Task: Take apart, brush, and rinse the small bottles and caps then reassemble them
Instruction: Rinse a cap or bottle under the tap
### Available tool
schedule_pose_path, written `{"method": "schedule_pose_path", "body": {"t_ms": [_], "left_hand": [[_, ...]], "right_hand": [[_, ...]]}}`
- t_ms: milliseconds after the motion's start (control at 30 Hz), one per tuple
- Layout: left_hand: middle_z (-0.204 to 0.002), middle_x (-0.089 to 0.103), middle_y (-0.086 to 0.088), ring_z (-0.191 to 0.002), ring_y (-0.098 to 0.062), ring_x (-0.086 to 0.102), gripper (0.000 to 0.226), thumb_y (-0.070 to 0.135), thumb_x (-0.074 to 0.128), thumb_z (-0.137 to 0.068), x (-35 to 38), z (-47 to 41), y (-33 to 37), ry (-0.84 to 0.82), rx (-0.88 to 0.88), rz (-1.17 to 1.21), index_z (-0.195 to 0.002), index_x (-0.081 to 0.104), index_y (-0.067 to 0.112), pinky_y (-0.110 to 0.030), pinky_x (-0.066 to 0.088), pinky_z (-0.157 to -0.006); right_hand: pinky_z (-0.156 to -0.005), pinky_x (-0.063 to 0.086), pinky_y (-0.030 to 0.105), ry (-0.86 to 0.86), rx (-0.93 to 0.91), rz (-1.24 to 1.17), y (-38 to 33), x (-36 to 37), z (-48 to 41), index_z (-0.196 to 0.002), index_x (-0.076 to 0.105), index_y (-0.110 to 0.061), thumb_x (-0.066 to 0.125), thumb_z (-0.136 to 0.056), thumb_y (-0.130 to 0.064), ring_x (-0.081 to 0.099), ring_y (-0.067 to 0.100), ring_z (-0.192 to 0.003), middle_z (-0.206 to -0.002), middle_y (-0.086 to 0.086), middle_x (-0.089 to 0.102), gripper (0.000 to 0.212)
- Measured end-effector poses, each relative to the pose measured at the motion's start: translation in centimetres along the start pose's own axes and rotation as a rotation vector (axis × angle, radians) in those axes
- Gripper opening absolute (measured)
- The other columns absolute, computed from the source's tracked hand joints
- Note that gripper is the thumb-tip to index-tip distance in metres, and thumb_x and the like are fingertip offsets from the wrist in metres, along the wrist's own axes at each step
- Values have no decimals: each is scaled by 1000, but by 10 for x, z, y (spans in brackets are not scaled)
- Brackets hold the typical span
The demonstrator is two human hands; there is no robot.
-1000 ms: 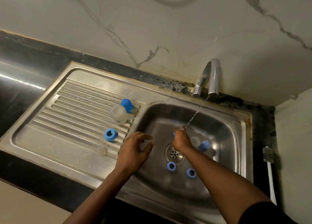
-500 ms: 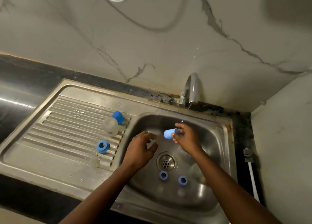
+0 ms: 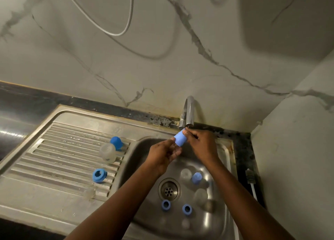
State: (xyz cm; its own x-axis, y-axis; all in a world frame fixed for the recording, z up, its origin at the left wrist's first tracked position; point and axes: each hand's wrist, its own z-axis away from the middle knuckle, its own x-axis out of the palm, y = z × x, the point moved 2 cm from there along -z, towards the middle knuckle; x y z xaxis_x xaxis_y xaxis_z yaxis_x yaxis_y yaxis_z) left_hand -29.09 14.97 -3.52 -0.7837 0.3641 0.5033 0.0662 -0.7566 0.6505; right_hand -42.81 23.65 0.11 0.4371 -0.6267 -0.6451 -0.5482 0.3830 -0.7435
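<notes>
No readable text or labels anywhere (caps included).

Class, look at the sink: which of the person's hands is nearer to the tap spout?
Right. The right hand is just beneath the tap spout, pinching the blue cap; the left hand holds the cap's lower end, further down and left.

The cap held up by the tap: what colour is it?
Plain light blue. The cap shows best in the head view, the only one here.
</notes>
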Motion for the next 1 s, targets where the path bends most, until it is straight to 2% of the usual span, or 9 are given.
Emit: {"method": "schedule_pose_path", "body": {"t_ms": [133,233,367,533,600,700,833,900,1000], "left_hand": [[-113,69,-28,-104,-33,69,34,11,70,-99,7,5,-6,-39,-62,77,-128,66,-7,-45,59,-103],[-107,72,-23,-94,-28,70,31,12,72,-99,11,3,-6,-14,-5,81,-125,70,-4,-41,61,-95],[-112,77,-24,-96,-30,72,23,13,68,-102,19,1,0,-46,80,3,-120,75,1,-39,61,-91],[-109,81,-12,-105,-29,78,21,19,70,-102,25,1,4,-128,228,-183,-119,78,11,-36,64,-91],[-110,81,-11,-107,-26,77,25,26,70,-101,28,3,7,-170,283,-263,-120,79,12,-32,63,-89],[-110,81,-9,-105,-19,77,32,37,69,-101,32,6,15,-230,323,-346,-119,80,13,-20,60,-82],[-108,81,-4,-105,-21,75,33,37,54,-111,30,5,20,-265,378,-537,-116,79,16,-19,58,-85],[-107,81,-4,-104,-18,75,33,37,52,-112,28,3,20,-236,396,-548,-115,78,16,-19,57,-84],[-107,81,-6,-102,-14,76,32,37,55,-110,21,1,26,-148,385,-416,-114,79,16,-20,57,-78]], "right_hand": [[-86,60,26,113,29,-80,-6,-1,2,-108,84,-20,80,-92,-29,75,7,-91,-101,-5,81,18],[-82,61,31,80,98,-176,-6,3,1,-108,79,-29,85,-87,-34,74,7,-90,-101,-9,79,23],[-81,63,38,-48,188,-246,3,6,0,-126,68,-20,83,-88,-41,73,21,-97,-116,0,73,47],[-81,65,46,-18,348,-353,8,3,-4,-108,68,-20,72,-94,-52,74,27,-89,-101,6,74,34],[-78,64,42,-42,388,-408,6,4,-7,-110,67,-18,65,-100,-45,74,27,-86,-101,12,75,29],[-74,53,36,-92,412,-465,1,8,-9,-115,65,-19,50,-108,-35,65,21,-85,-109,13,71,23],[-67,45,27,-123,412,-515,-2,13,-12,-123,60,-20,40,-112,-33,57,14,-79,-109,11,65,26],[-66,50,27,-140,435,-726,-3,15,-12,-126,62,-19,45,-112,-28,64,17,-83,-115,13,70,24],[-76,60,28,-210,454,-1098,-1,15,-8,-126,67,-14,63,-104,-17,76,24,-96,-116,13,76,23]]}}
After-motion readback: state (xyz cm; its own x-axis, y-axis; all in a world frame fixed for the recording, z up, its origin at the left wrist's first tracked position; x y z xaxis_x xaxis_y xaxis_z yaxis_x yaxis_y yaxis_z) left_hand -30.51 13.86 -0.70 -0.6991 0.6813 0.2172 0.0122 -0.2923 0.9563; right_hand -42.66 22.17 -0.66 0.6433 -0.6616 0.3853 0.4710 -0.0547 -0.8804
